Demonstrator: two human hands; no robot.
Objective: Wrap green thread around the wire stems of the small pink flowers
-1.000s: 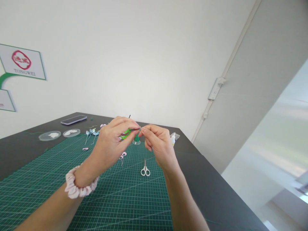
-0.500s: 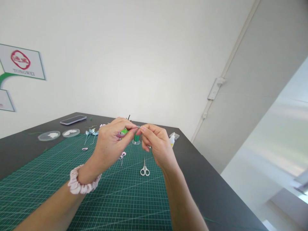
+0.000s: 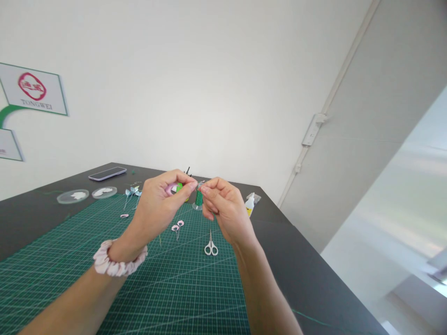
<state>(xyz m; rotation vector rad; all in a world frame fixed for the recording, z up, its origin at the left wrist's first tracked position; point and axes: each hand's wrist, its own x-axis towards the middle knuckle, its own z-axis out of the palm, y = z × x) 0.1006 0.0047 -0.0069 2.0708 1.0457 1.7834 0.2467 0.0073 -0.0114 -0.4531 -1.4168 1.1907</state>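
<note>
My left hand (image 3: 161, 197), with a pale scrunchie (image 3: 118, 260) at its wrist, is raised over the mat, thumb and forefinger pinched together. A pink loop-shaped piece (image 3: 171, 188) shows within its curled fingers. Just to the right, my right hand (image 3: 223, 200) also pinches, its other fingers curled; what sits between the fingertips is too small to make out. A narrow gap separates the two pinches. Behind them stands a spool of green thread (image 3: 199, 197). Below lie two small pink flower pieces on stems (image 3: 178, 226) and white-handled scissors (image 3: 211, 249).
A green gridded cutting mat (image 3: 167, 288) covers much of the black table (image 3: 279, 260). Farther left are pale blue leaf pieces (image 3: 132, 191), two clear dishes (image 3: 71, 197) with white bits, and a phone (image 3: 107, 173). A white bottle (image 3: 249, 204) stands at the right.
My fingertips have drawn slightly apart, the left hand shifting a little left. The pink loop-shaped piece and the pink flower pieces on the mat show more fully.
</note>
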